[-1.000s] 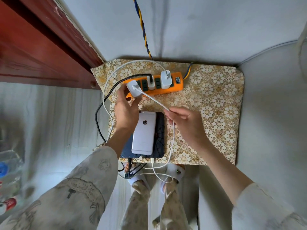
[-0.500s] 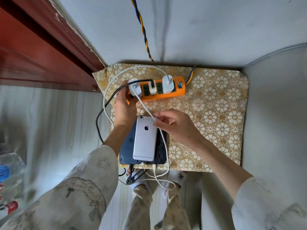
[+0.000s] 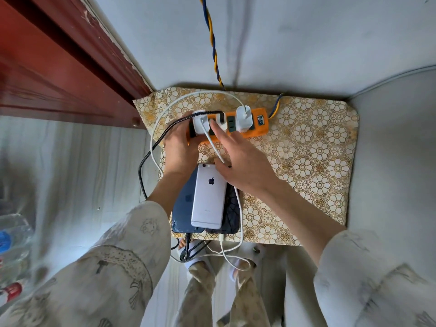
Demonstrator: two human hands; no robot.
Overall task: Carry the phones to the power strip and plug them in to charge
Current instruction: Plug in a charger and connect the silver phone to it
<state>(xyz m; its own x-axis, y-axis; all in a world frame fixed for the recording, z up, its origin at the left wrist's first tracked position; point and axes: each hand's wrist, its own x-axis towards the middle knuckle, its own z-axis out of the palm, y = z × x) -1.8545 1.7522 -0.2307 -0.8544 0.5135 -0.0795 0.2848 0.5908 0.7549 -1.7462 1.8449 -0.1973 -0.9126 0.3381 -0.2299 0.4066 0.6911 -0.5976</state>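
Observation:
An orange power strip lies at the back of a small table with a floral cloth. My left hand grips a white charger plug at the strip's left end. My right hand lies spread over the strip's front edge, its fingers touching the strip. A silver phone lies face down on top of a dark blue phone and a black phone near the table's front edge. A second white charger and a black plug sit in the strip.
A twisted blue-and-yellow cord runs up the grey wall. A red wooden door frame stands at the left. White and black cables loop off the table's left and front edges. Plastic bottles stand on the floor at the left.
My left hand has brought the white charger plug onto the strip's left end. My right hand let go of the white cable and moved forward onto the strip.

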